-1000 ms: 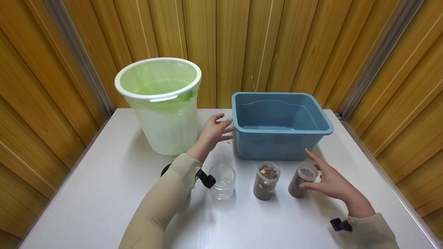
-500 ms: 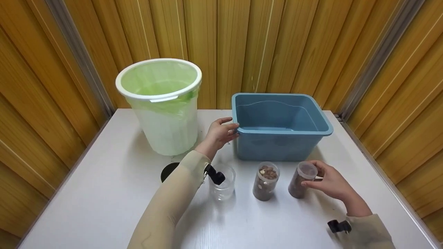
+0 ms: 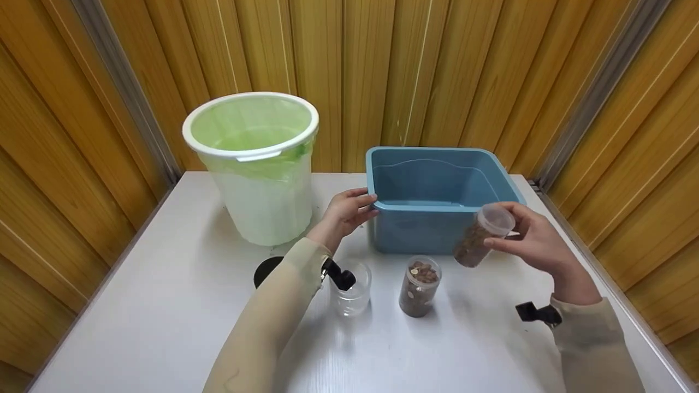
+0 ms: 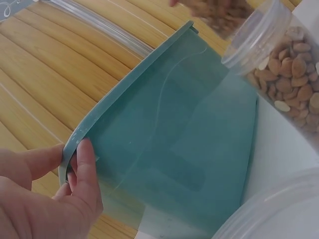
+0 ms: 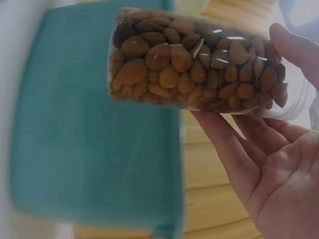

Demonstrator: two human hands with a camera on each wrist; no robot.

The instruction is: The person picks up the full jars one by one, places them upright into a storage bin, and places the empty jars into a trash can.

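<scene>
Holding on tight, the left hand point(image 3: 345, 214) grips the corner rim of the blue tub point(image 3: 494, 172). Its thumb is on top of the rim and its fingers point(image 4: 85, 172) curl around the edge, as the left wrist view shows. The right hand point(image 3: 532, 240) holds a clear jar of almonds point(image 3: 483, 234) up in the air, in front of the tub's near wall. The jar is tilted, with its lidded end up and to the right. The fingers point(image 5: 227, 149) wrap under the jar and the thumb sits on its other side.

Now from left to right. On the far left of the white table point(image 3: 136, 305) stands a big white bin point(image 3: 254, 166) with a green bag inside it. Just beside the bin, near the left sleeve, lies a small black round thing point(image 3: 265, 271), half hidden by the arm. Next comes an empty clear jar point(image 3: 352, 288), standing upright with no lid. To its right stands a second jar of almonds point(image 3: 418, 286), open at the top. It sits on the table in front of the tub. The tub is behind both jars and has nothing in it that can be seen. Wooden walls point(image 3: 382, 71) stand all around the table.
</scene>
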